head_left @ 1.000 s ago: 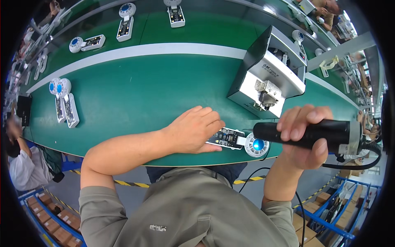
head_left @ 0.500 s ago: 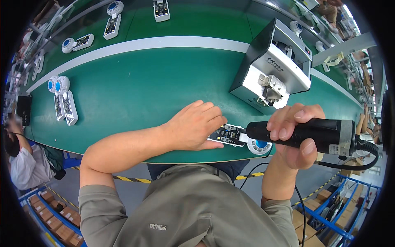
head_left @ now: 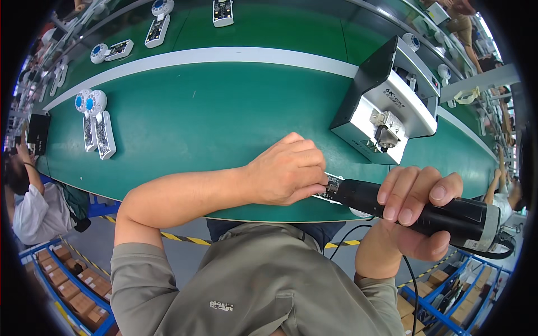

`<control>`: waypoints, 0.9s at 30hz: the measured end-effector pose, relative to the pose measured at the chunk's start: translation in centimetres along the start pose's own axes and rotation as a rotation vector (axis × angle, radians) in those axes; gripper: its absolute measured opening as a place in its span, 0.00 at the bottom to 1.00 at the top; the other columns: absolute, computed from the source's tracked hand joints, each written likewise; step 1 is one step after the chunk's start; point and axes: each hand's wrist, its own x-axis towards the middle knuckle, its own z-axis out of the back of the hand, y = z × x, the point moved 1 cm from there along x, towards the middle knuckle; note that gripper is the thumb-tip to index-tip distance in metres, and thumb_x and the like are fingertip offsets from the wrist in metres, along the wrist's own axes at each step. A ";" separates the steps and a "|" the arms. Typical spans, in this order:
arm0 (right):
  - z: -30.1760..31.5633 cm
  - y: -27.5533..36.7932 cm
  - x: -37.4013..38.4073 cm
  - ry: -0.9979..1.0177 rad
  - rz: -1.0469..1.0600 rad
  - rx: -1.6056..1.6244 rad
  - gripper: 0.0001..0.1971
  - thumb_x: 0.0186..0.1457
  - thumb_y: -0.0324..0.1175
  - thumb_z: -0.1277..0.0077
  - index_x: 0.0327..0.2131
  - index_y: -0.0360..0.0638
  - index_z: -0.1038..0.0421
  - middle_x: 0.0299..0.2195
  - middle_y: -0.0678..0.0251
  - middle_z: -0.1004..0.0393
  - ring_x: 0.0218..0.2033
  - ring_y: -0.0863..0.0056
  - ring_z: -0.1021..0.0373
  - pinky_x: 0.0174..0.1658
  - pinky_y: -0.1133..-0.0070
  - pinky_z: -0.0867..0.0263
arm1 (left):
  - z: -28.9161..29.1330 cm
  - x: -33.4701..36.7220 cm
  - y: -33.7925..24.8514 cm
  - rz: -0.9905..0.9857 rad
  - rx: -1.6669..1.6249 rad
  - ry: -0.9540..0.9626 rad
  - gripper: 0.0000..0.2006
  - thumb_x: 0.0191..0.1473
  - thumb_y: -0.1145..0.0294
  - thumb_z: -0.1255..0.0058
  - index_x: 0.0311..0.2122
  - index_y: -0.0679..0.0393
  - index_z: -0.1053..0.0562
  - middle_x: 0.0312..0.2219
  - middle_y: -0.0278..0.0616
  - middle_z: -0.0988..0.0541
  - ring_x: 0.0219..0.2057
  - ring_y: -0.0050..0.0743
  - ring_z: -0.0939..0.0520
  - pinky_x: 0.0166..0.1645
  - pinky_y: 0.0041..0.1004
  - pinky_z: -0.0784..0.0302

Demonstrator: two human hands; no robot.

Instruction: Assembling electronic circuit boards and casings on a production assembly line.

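Observation:
My right hand (head_left: 413,203) is wrapped round a thick black electric screwdriver (head_left: 364,196), which lies nearly level and points left. Its nose is over the bare circuit board (head_left: 333,187) of a white device at the bench's near edge; the tip itself is hard to make out. My left hand (head_left: 292,169) closes on the other end of this device, fingers pressed together, and covers much of it. Only a sliver of the device's round white head (head_left: 358,213) shows below the screwdriver.
A silver-and-black boxy machine (head_left: 386,106) stands behind my right hand. Two similar white devices (head_left: 104,134) lie together at the left on the green bench (head_left: 185,117). More devices (head_left: 157,31) sit beyond the white strip (head_left: 224,55). A cable (head_left: 413,285) hangs at my right.
The screwdriver has shifted from the device's neck onto its circuit board, hiding more of the round head. My left hand stays on the device. The whole view has shifted slightly.

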 end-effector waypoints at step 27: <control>4.5 -1.0 -1.9 -0.135 -0.015 -0.161 0.22 0.49 0.42 0.48 0.43 0.39 0.37 0.23 0.66 0.29 0.22 0.75 0.31 0.30 0.79 0.34 | -1.7 0.8 1.4 0.145 0.190 0.181 0.25 0.36 0.57 0.36 0.41 0.54 0.29 0.35 0.34 0.31 0.37 0.32 0.32 0.47 0.33 0.42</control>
